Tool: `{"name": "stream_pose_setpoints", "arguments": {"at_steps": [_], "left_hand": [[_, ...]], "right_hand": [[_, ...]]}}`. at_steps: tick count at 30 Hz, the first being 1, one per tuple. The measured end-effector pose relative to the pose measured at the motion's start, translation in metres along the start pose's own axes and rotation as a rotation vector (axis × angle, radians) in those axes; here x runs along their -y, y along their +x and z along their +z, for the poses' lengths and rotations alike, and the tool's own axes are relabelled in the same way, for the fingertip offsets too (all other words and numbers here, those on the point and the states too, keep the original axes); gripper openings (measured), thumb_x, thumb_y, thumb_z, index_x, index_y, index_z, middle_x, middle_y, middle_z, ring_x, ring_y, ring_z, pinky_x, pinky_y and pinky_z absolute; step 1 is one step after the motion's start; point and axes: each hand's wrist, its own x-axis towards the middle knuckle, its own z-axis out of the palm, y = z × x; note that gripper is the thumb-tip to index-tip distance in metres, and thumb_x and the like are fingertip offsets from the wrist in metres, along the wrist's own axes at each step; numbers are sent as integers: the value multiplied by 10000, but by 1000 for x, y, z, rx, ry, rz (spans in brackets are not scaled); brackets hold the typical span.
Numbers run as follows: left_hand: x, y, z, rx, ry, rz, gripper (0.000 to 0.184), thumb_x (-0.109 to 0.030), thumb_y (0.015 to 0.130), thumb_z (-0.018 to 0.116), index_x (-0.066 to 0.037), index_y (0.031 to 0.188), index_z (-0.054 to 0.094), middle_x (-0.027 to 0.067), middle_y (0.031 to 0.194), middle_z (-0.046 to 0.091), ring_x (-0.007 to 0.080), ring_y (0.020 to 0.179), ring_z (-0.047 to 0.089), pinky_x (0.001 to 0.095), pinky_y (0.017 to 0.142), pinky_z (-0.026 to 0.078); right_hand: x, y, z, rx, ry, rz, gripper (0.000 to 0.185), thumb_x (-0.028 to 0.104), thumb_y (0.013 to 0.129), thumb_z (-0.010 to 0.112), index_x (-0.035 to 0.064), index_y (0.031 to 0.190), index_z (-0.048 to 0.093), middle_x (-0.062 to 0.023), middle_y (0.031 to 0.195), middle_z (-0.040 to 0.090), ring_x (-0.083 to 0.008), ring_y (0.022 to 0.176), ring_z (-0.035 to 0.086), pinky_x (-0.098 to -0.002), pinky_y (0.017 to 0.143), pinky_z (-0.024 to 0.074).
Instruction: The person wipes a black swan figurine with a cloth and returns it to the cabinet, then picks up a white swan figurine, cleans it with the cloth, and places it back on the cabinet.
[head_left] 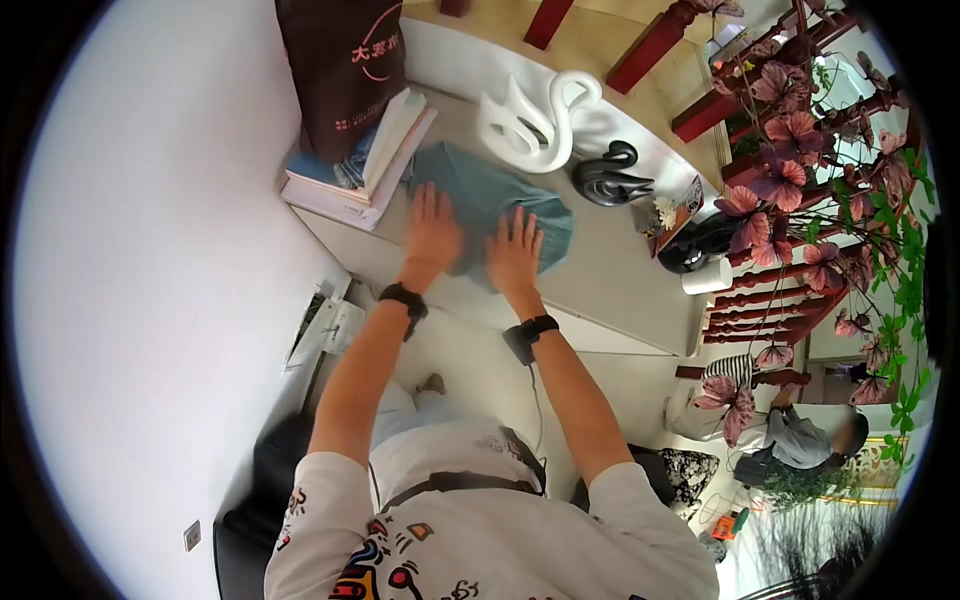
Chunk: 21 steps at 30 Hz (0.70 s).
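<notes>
Head view: looking down on a table [625, 270], with a teal cloth [480, 180] laid out creased between a book stack [400, 150] at left and a black swan figurine [600, 185] at right.
Left hand [432, 245]: blurred, set over the cloth's left part, fingers slightly parted and pointing far; how firmly pressed, cannot tell.
Right hand [513, 262]: laid palm down on the cloth's near right part, fingers spread, pinching nothing visible.
Teal cloth: lying close to the table's near edge, wrinkled at the right; could bunch under uneven pressure, or slip over that edge if drawn near.
White swan figurine [548, 158]: standing just beyond the cloth; could be knocked by a long far sweep.
Book stack: meeting the cloth's left end, tucked or merely touching, cannot tell; if caught, could be dragged askew by a hard rightward pull, unsettling the brown bag [340, 75] against it.
Cord [541, 410]: hanging below the right wristband [530, 338]; could snag during a wide reach.
</notes>
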Motion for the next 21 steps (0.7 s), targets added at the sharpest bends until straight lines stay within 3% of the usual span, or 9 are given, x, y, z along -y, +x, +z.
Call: {"name": "stream_pose_setpoints", "arguments": {"at_steps": [2,5,9,14,17,21], "left_hand": [[3,-5,-15,-57,-25,2,595,-191,701,584,53,1223,436,231,1366,337,378,1288,280,472,1047,257],[21,-3,-28,45,-72,-84,527,-160,705,566,58,1173,460,237,1334,365,381,1268,303,468,1031,279],[12,17,-37,53,-85,-196,486,-193,758,545,56,1168,465,225,1336,359,388,1258,309,480,1024,283],[-13,1,-9,70,96,-77,515,-269,855,467,30,1271,413,200,1406,293,394,1300,245,512,1058,198],[-37,-6,-1,115,63,-32,540,-305,861,455,10,1297,404,181,1435,256,381,1336,176,517,1073,151],[-90,-8,9,138,18,41,558,-344,865,457,-19,1315,398,178,1440,249,373,1351,144,529,1076,121]], "right_hand": [[12,-1,-27,-51,13,-142,443,311,880,469,54,1240,495,-160,1374,368,-405,1266,308,-555,1005,245],[29,3,-24,-3,206,-251,396,284,870,491,47,1186,527,-164,1310,419,-394,1200,371,-518,978,297],[29,25,-32,-34,349,-215,393,264,856,520,61,1192,515,-162,1284,428,-373,1173,393,-470,967,327],[17,17,-19,-113,268,-259,448,263,858,526,71,1258,461,-176,1291,426,-369,1199,382,-454,983,326],[-10,3,-19,-53,284,-68,473,262,864,523,76,1289,429,-190,1292,428,-369,1216,374,-451,996,323],[-70,-18,-24,-152,195,95,447,234,862,530,15,1240,438,-222,1263,449,-384,1191,408,-447,987,342]]}}
